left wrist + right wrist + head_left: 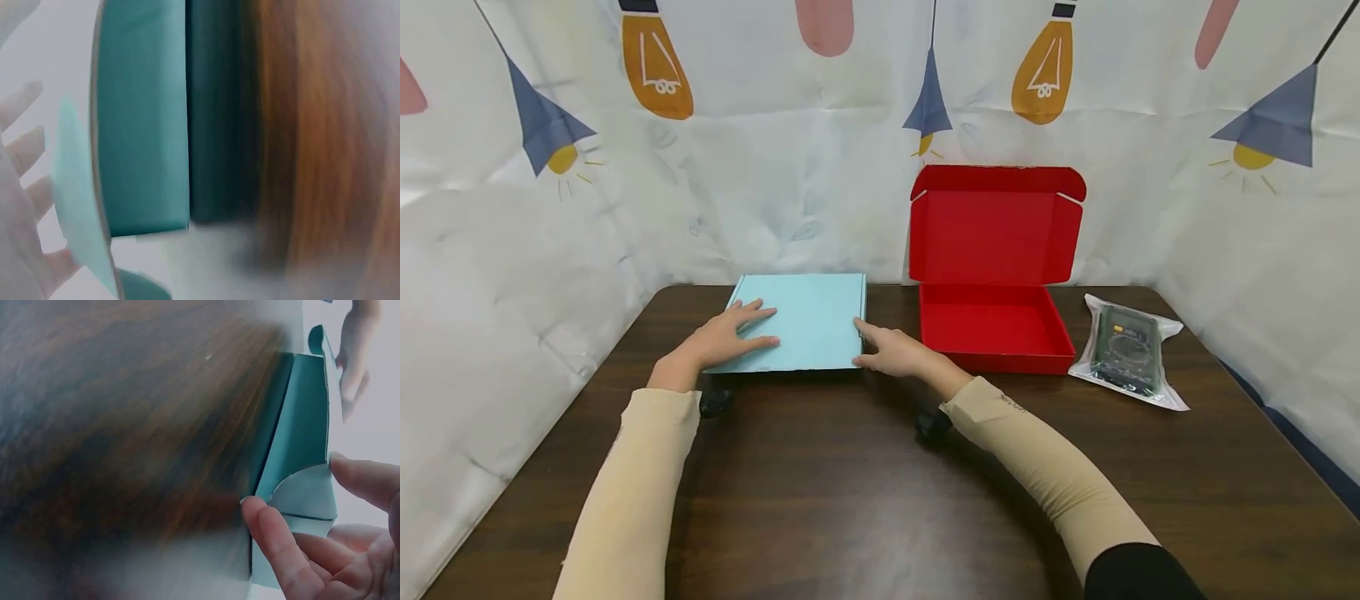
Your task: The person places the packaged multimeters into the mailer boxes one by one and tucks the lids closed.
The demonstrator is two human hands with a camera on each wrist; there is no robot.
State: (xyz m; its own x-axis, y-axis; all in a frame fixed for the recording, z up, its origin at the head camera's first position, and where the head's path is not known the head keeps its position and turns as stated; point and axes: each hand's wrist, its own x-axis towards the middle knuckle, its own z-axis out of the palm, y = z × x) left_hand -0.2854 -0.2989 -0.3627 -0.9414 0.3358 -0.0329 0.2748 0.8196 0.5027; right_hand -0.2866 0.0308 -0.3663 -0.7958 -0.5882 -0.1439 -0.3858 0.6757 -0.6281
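A light blue cardboard box (805, 312) lies near the table's far edge, its lid down over the base. My left hand (730, 333) rests on the lid's left part with fingers spread. In the left wrist view, the lid's front panel (144, 125) shows beside a dark gap. At the front right corner my right hand (895, 350) grips the box, thumb by the lid's edge. Its curled fingers (281, 550) touch the front side near a rounded flap (306, 494) in the right wrist view. The box's inside is hidden.
Right of the blue box stands a red box (1000, 367) with its lid raised. A dark multimeter (1127, 350) in a clear plastic bag lies farther right. Dark brown wood forms the table (820, 483). A patterned white curtain (850, 208) hangs behind and at both sides.
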